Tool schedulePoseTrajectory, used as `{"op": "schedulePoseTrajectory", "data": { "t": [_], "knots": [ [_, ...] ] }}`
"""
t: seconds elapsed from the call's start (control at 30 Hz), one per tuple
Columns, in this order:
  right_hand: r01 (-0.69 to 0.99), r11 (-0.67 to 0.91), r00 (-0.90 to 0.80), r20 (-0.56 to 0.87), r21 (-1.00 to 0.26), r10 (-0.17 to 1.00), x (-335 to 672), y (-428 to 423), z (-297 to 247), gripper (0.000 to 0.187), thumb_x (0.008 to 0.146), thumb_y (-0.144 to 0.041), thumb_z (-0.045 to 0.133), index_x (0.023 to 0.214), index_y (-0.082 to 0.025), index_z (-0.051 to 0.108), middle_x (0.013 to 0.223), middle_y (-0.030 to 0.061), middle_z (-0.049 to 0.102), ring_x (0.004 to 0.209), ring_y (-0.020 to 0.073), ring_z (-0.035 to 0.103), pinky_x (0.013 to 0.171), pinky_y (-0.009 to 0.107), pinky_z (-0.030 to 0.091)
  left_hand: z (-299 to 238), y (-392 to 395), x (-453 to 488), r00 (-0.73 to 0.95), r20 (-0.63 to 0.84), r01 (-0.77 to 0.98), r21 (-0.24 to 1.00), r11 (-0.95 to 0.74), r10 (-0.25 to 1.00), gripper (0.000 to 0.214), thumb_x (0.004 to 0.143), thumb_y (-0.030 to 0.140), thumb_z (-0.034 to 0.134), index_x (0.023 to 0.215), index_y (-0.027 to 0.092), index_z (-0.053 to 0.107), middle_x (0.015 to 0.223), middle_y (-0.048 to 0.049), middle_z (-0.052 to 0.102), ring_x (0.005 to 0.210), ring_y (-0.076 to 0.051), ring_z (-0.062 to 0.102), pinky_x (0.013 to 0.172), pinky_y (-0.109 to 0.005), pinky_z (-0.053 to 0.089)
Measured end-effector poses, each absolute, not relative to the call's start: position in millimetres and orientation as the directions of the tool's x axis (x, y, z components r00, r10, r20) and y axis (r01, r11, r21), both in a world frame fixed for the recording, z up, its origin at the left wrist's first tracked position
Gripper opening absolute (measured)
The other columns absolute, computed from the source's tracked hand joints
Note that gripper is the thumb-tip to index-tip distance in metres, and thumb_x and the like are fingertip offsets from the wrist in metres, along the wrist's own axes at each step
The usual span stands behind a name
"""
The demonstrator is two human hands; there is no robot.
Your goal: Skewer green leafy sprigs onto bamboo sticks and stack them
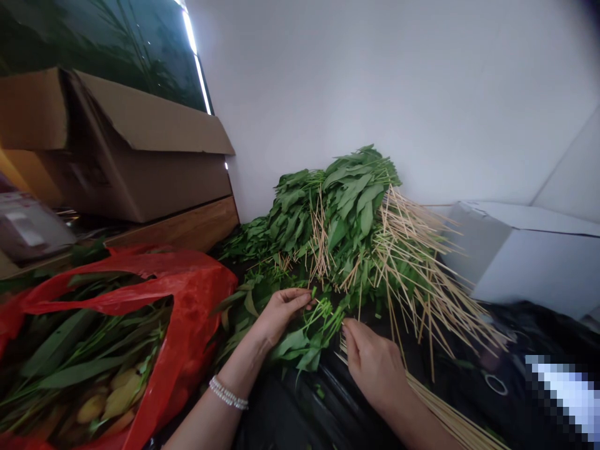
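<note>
My left hand (pixel 280 312) pinches a small bunch of leafy green stems (pixel 304 337) near their cut ends, a beaded bracelet on its wrist. My right hand (pixel 372 362) is closed in a pinch at the same stem ends and holds a thin bamboo skewer (pixel 450 415) that runs back under my forearm. Behind both hands lies a big pile of skewered greens (pixel 347 212), their skewer sticks (pixel 422 275) fanning out to the right.
A red plastic bag (pixel 187 294) at the left holds long green leaves and yellowish pods. Cardboard boxes (pixel 140 156) stand on a wooden ledge behind it. A white box (pixel 525 256) sits at the right on black plastic sheeting (pixel 300 406).
</note>
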State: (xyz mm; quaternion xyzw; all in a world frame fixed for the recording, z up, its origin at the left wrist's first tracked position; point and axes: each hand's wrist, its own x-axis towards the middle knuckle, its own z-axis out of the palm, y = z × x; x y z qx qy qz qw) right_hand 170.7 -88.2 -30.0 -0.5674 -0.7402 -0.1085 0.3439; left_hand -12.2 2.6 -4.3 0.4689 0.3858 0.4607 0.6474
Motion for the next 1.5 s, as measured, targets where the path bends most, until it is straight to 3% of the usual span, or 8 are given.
{"op": "schedulePoseTrajectory", "data": {
  "t": [0.6,1.0,1.33,1.5],
  "knots": [
    [0.897,0.355,-0.121,0.628,-0.262,0.769,171,-88,-33,0.026,0.092,-0.018,0.033,0.094,-0.019,0.059,0.079,0.0025,0.067,0.068,0.0127,0.064,0.058,0.021,0.039,-7,1,-10,0.288,-0.077,-0.233,0.961,0.148,0.954,0.028,0.059,0.028,0.081,0.080,0.012,0.072,0.075,-0.0063,0.071,0.064,-0.011,0.061,0.068,-0.023,0.047],
    [0.878,0.373,-0.116,0.625,-0.298,0.772,170,-88,-36,0.028,0.093,-0.019,0.032,0.097,-0.018,0.059,0.082,0.0038,0.067,0.073,0.0144,0.065,0.062,0.022,0.041,-9,-1,-7,0.368,-0.205,-0.285,0.904,0.320,0.907,0.030,0.053,0.023,0.084,0.077,0.012,0.070,0.071,-0.0035,0.070,0.061,-0.011,0.062,0.065,-0.023,0.049],
    [0.877,0.381,-0.125,0.629,-0.292,0.768,168,-86,-37,0.027,0.093,-0.018,0.032,0.096,-0.019,0.059,0.080,0.0023,0.066,0.070,0.0133,0.064,0.059,0.022,0.039,-6,-10,-3,0.497,-0.044,-0.183,0.971,0.154,0.867,0.029,0.062,0.029,0.079,0.084,0.012,0.071,0.080,-0.0049,0.071,0.069,-0.012,0.062,0.071,-0.022,0.046],
    [0.879,0.370,-0.127,0.601,-0.300,0.789,166,-88,-39,0.025,0.093,-0.017,0.033,0.094,-0.020,0.058,0.076,0.0005,0.065,0.069,0.0133,0.063,0.059,0.023,0.037,-14,-10,-2,0.482,-0.089,-0.130,0.977,0.172,0.872,0.031,0.059,0.033,0.080,0.079,0.010,0.072,0.073,-0.0056,0.071,0.063,-0.014,0.062,0.068,-0.025,0.048]
  ]
}}
